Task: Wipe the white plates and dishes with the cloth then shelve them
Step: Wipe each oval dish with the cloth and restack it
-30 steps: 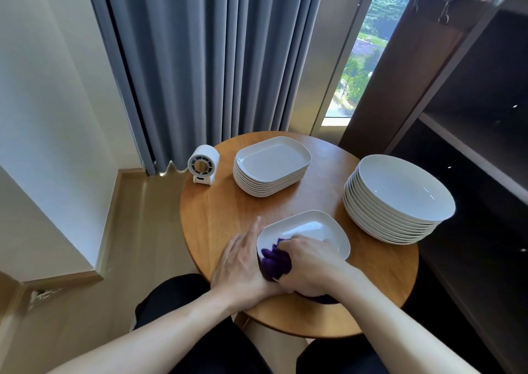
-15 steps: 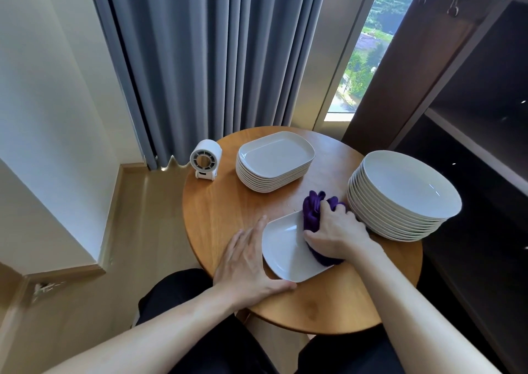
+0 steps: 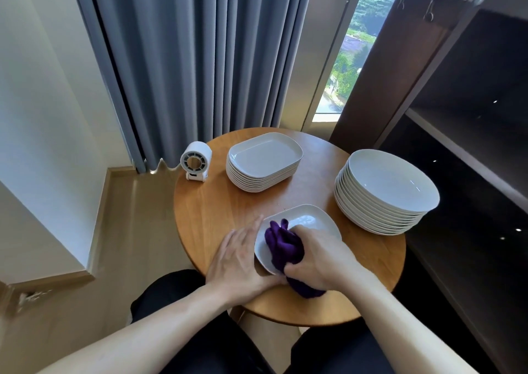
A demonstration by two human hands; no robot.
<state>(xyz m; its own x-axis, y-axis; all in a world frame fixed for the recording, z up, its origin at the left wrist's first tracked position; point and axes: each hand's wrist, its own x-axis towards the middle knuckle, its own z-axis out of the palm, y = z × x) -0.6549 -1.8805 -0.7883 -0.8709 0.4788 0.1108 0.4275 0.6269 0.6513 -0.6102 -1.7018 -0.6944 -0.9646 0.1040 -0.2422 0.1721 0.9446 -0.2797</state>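
Note:
A white rectangular dish (image 3: pixel 307 220) lies on the round wooden table (image 3: pixel 217 210) near its front edge. My right hand (image 3: pixel 323 256) grips a bunched purple cloth (image 3: pixel 281 243) and presses it into the dish's near left part. My left hand (image 3: pixel 237 255) lies flat with straight fingers against the dish's left rim. A stack of several white rectangular dishes (image 3: pixel 264 160) stands at the back of the table. A stack of several round white plates (image 3: pixel 385 189) stands at the right.
A small white fan (image 3: pixel 195 159) stands at the table's back left edge. Grey curtains (image 3: pixel 200 59) hang behind. A dark wooden shelf unit (image 3: pixel 471 133) with open shelves rises to the right. My dark-trousered legs (image 3: pixel 200 328) sit under the table's front.
My right hand has drawn the cloth from the dish's far right edge back to its near left side. My left hand stays flat at the rim.

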